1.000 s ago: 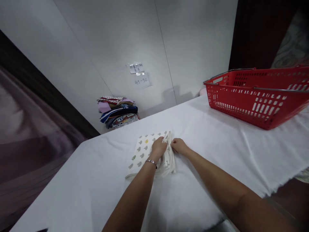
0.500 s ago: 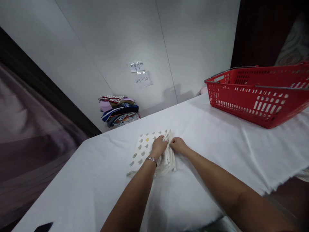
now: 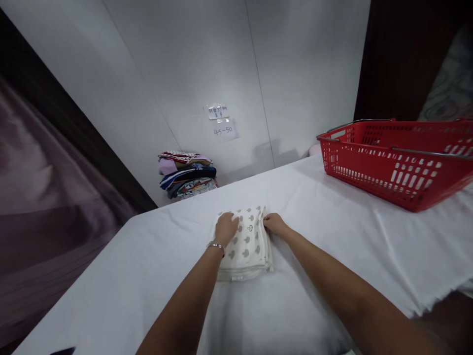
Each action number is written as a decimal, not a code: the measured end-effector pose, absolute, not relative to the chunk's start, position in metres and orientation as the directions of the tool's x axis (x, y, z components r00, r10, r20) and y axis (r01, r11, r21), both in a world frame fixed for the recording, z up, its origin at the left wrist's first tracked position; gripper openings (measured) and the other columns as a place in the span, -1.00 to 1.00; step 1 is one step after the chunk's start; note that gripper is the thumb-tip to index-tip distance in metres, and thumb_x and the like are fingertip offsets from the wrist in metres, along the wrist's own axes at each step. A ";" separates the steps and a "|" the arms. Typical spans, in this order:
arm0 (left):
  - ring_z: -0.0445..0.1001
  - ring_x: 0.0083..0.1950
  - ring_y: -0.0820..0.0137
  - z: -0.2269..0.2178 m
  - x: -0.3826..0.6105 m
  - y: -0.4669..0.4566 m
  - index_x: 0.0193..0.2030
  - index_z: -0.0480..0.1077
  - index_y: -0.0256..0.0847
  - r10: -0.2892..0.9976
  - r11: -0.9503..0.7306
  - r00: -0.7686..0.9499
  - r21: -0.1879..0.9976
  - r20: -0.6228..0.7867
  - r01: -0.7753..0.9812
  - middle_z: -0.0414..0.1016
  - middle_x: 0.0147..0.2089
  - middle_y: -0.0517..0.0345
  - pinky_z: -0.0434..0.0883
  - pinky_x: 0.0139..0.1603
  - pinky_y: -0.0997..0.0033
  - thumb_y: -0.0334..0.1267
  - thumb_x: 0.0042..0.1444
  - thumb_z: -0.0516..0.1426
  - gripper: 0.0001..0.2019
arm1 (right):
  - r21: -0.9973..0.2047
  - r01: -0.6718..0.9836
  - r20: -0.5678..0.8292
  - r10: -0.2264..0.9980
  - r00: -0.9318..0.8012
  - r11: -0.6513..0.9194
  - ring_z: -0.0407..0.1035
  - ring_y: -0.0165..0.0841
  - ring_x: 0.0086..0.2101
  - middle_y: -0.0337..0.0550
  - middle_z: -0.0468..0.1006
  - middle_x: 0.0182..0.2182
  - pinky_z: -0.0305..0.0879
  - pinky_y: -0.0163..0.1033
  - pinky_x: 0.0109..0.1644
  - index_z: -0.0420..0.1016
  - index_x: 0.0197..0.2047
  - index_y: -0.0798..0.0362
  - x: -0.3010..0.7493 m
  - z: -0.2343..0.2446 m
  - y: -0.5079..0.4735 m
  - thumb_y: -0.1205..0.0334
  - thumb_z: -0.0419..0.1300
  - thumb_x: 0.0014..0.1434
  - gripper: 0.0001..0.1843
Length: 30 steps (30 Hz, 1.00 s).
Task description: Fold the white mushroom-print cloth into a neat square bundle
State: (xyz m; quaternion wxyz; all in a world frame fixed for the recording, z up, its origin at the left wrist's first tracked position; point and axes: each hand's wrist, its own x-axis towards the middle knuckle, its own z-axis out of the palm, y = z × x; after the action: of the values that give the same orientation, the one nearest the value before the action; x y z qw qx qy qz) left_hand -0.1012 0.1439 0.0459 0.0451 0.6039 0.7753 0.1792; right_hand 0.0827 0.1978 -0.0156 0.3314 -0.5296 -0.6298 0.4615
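A white cloth (image 3: 246,241) printed with grey mushroom-like shapes lies folded into a thick rectangle on the table. Flat against its upper left part rests my left hand (image 3: 226,228), which wears a metal bracelet at the wrist. My right hand (image 3: 275,224) pinches the upper right edge of the fabric between thumb and fingers. Several layers show along the right and near sides of the bundle.
A red plastic basket (image 3: 380,170) with metal handles stands on the white tablecloth (image 3: 166,276) at the right. Stacked folded clothes (image 3: 188,173) sit by the wall beyond the far edge. Paper signs (image 3: 224,130) hang above. A purple curtain (image 3: 48,207) is at the left.
My left hand has moved left, from the bunched right side to the upper left of the cloth. The cloth now lies narrower and flatter, while my right hand stays at its right edge.
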 end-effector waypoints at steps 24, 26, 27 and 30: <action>0.19 0.20 0.33 0.015 -0.175 0.186 0.07 0.27 -0.12 0.986 0.068 -0.095 0.189 0.139 0.980 0.32 0.16 0.08 0.12 0.14 0.29 -0.07 0.24 -0.16 -0.62 | -0.951 0.182 -0.281 0.947 -0.157 -0.252 -0.05 -0.57 -0.72 -0.41 0.10 -0.76 -0.17 -0.42 -0.65 0.12 -0.61 0.04 0.076 -0.010 0.237 0.28 0.08 -0.03 -0.79; 0.22 0.17 0.34 0.015 -0.177 0.187 0.05 0.29 -0.12 0.987 0.058 -0.087 0.200 0.137 0.978 0.35 0.14 0.10 0.12 0.14 0.32 -0.07 0.24 -0.15 -0.63 | -0.947 0.198 -0.286 0.942 -0.175 -0.251 -0.05 -0.57 -0.72 -0.41 0.09 -0.77 -0.18 -0.41 -0.65 0.11 -0.62 0.03 0.077 -0.010 0.238 0.24 0.10 -0.03 -0.77; 0.23 0.16 0.34 0.016 -0.177 0.189 0.03 0.31 -0.12 0.988 0.058 -0.086 0.204 0.130 0.977 0.36 0.12 0.10 0.11 0.14 0.31 -0.07 0.23 -0.15 -0.63 | -0.946 0.208 -0.288 0.939 -0.188 -0.248 -0.05 -0.57 -0.72 -0.41 0.08 -0.78 -0.18 -0.41 -0.65 0.10 -0.62 0.03 0.076 -0.010 0.238 0.22 0.10 -0.03 -0.75; 0.24 0.16 0.32 0.023 -0.175 0.196 -0.01 0.35 -0.13 0.988 0.047 -0.076 0.207 0.137 0.977 0.39 0.10 0.08 0.06 0.16 0.26 -0.06 0.23 -0.13 -0.64 | -0.946 0.238 -0.272 0.939 -0.210 -0.221 -0.05 -0.56 -0.72 -0.41 0.07 -0.79 -0.17 -0.40 -0.64 0.11 -0.64 0.03 0.074 -0.010 0.240 0.18 0.09 -0.03 -0.73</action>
State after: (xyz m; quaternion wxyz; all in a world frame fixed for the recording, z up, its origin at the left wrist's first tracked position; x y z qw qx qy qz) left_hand -0.1746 0.1957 0.0227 0.0209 0.6793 0.7231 0.1233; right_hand 0.0737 0.2403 -0.0099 0.3132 -0.5450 -0.5399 0.5598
